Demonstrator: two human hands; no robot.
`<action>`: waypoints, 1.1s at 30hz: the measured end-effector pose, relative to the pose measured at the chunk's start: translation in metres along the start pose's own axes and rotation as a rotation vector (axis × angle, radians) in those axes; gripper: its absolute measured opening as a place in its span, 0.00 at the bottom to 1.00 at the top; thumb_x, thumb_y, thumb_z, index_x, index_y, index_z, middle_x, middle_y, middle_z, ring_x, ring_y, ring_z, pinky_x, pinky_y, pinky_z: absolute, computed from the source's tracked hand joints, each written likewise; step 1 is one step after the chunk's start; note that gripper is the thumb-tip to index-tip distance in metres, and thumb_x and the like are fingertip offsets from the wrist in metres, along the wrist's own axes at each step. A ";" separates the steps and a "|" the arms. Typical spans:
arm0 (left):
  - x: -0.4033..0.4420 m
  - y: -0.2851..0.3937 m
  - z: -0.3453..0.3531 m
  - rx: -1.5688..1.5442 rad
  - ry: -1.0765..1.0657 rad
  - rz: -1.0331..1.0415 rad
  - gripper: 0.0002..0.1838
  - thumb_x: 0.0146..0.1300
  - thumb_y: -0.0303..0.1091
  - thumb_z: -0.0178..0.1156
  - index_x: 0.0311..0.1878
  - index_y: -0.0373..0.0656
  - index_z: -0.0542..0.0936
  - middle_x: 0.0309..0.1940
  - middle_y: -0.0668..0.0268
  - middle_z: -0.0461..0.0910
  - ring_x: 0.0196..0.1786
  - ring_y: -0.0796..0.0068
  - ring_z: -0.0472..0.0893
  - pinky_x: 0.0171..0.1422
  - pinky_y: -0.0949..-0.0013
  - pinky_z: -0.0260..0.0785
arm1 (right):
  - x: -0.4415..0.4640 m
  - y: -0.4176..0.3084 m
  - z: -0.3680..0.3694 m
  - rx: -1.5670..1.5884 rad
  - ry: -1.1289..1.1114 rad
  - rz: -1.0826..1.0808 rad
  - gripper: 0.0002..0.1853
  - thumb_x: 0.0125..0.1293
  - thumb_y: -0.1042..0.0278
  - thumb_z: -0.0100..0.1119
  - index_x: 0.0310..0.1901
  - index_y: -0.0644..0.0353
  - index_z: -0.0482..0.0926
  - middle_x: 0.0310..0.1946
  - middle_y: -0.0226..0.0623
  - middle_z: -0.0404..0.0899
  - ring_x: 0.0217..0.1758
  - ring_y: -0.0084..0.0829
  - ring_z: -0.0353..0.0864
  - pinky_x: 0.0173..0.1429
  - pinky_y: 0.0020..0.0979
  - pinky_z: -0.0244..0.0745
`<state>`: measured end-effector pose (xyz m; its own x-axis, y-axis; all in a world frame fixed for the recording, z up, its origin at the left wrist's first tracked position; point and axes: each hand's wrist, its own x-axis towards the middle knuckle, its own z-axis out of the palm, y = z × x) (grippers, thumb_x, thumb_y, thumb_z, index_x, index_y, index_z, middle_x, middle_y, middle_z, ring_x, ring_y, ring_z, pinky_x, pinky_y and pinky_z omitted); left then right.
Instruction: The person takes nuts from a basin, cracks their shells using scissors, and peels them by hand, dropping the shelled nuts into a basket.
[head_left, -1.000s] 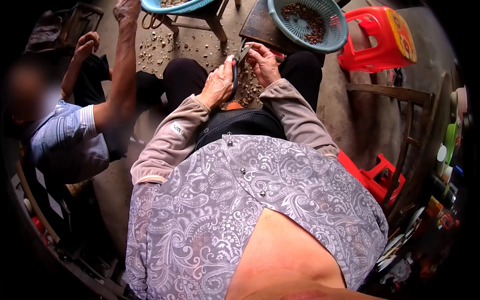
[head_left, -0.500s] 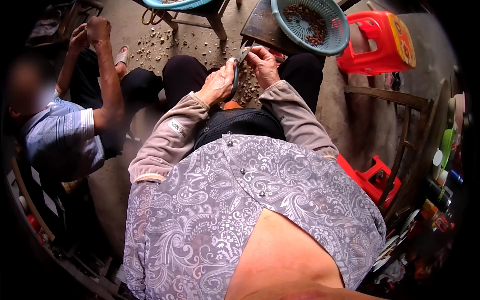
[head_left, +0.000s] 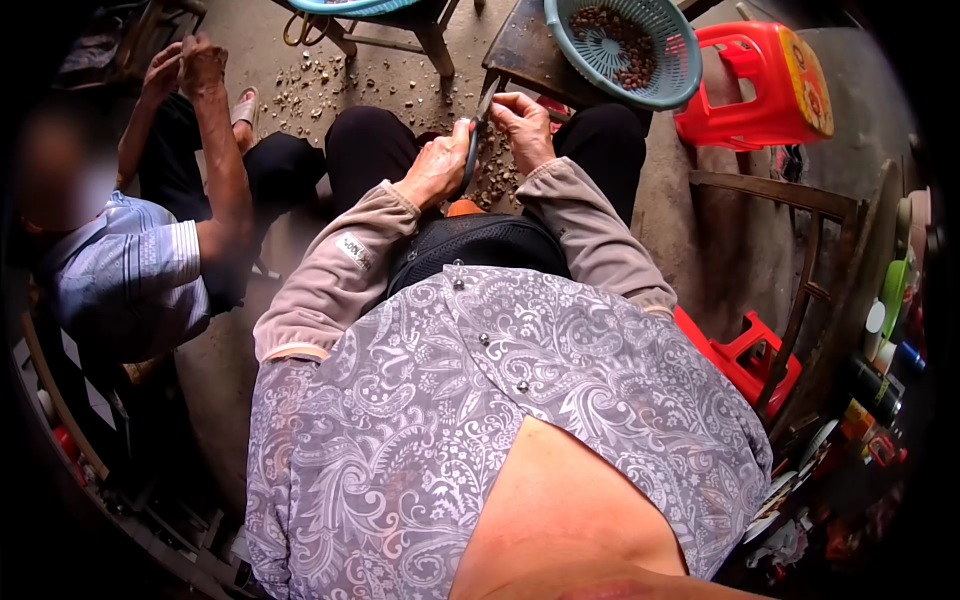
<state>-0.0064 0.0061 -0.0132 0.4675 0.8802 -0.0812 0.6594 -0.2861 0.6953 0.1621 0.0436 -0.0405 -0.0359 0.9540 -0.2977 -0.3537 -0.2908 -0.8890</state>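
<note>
At one o'clock we see a table (head_left: 525,50) bearing a basket (head_left: 676,70); at eleven, a stand (head_left: 434,48) bears a basin (head_left: 350,9). The floor (head_left: 466,42) holds scraps (head_left: 298,92) at eleven and twelve, a stool (head_left: 755,118) at two.

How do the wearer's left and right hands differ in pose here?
The left hand grips the scissors; the right hand has its fingers bunched beside the blades. The left hand sits nearer the patterned shirt; the right hand is farther forward. Both emerge from greyish-pink sleeves.

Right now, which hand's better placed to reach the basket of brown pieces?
Probably the right hand: it's nearer the blue basket, while the left hand grips the scissors.
</note>
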 end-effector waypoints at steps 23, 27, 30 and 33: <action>-0.001 0.007 -0.007 -0.120 -0.021 -0.116 0.34 0.57 0.33 0.58 0.64 0.34 0.56 0.40 0.38 0.76 0.44 0.38 0.77 0.46 0.50 0.69 | 0.001 -0.002 -0.008 0.274 -0.141 0.161 0.06 0.66 0.72 0.58 0.43 0.58 0.77 0.32 0.26 0.80 0.32 0.18 0.78 0.36 0.17 0.72; -0.001 0.008 -0.008 -0.143 -0.015 -0.107 0.33 0.58 0.33 0.58 0.63 0.34 0.56 0.35 0.40 0.77 0.40 0.38 0.78 0.43 0.50 0.69 | 0.001 -0.005 -0.005 0.252 -0.161 0.122 0.05 0.65 0.71 0.59 0.41 0.58 0.77 0.32 0.26 0.79 0.33 0.18 0.78 0.36 0.17 0.72; -0.002 0.001 -0.001 -0.182 -0.017 -0.108 0.32 0.58 0.33 0.57 0.63 0.33 0.57 0.33 0.41 0.77 0.38 0.40 0.79 0.42 0.51 0.69 | 0.001 -0.004 -0.005 0.231 -0.144 0.131 0.05 0.65 0.70 0.59 0.42 0.57 0.77 0.32 0.25 0.79 0.33 0.17 0.78 0.36 0.16 0.73; -0.001 -0.007 0.004 -0.265 -0.005 -0.070 0.31 0.58 0.33 0.57 0.62 0.33 0.58 0.31 0.43 0.77 0.36 0.44 0.80 0.40 0.54 0.70 | 0.002 -0.004 -0.005 0.269 -0.151 0.162 0.05 0.66 0.70 0.58 0.42 0.57 0.77 0.31 0.25 0.79 0.32 0.15 0.78 0.35 0.14 0.73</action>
<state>-0.0092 0.0055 -0.0206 0.4294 0.8923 -0.1391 0.5134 -0.1145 0.8505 0.1683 0.0464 -0.0396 -0.2427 0.9029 -0.3547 -0.5654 -0.4288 -0.7046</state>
